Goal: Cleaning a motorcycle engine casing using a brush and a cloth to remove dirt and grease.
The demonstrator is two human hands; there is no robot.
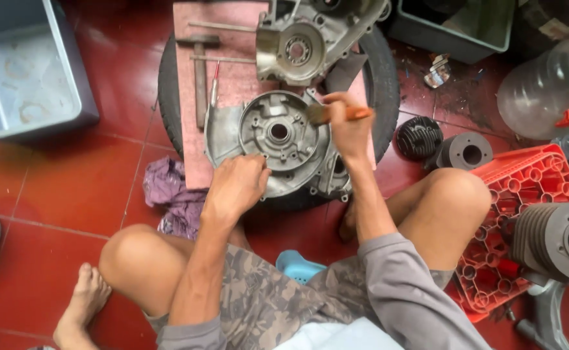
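My left hand (pixel 236 185) lay on the near rim of the casing (pixel 283 139), fingers curled down over the edge and gripping it, apparently to keep the part from turning on the board (pixel 232 78). My right hand (pixel 346 123) was closed round the orange handle of a brush (pixel 336 115), bristles pointing left over the casing's far right rim, held flat so that the tip could reach into the recess. The casing rested on the board's near right corner, and the board sat across a tyre (pixel 167 91), which raised the work off the red floor (pixel 70 181). A second casing (pixel 310 39) lay at the board's far right corner; a hammer (pixel 200 71) and two rods lay along its left edge, within reach. A purple rag (pixel 167 188) lay off the board's near left corner. To my right, a red crate (pixel 531 181) carried one finned cylinder (pixel 553 240) on top; two more cylinders (pixel 443 144) stood on the floor beside it. The grey bin (pixel 25 71) at far left looked empty; what the bin (pixel 453 26) at far right contained I could not tell.
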